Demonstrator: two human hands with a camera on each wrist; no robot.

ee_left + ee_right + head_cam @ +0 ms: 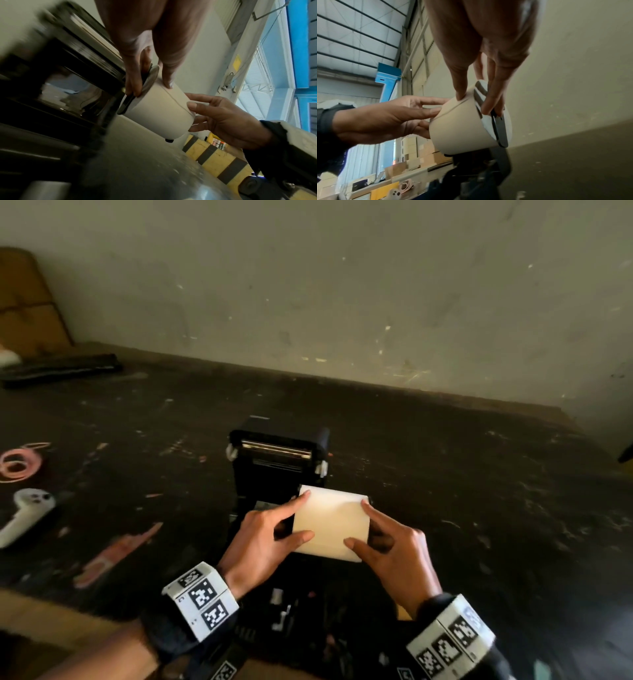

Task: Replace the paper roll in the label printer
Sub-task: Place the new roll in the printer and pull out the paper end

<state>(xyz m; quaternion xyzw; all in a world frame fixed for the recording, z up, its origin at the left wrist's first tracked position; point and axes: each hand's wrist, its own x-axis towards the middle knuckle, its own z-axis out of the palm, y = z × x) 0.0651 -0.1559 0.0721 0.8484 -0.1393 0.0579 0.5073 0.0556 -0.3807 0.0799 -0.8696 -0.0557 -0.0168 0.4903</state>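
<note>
A cream paper roll (330, 523) hangs just above the black label printer (279, 453), whose lid stands raised at the back. My left hand (267, 537) grips the roll's left end and my right hand (390, 549) grips its right end. In the left wrist view the left fingers (133, 81) press a dark end disc (126, 104) against the paper roll (159, 109), with the right hand (223, 119) opposite. The right wrist view shows the right fingers (489, 102) on a second dark disc (500, 129) at the paper roll's (460, 129) other end. The printer's bay is mostly hidden beneath the roll.
The printer sits on a dark, scuffed table (479, 508) against a pale wall. At the left lie a white controller (27, 515), pink bands (20, 462), a pink strip (116, 553) and a flat black object (61, 369). Cardboard (27, 302) leans in the far left corner.
</note>
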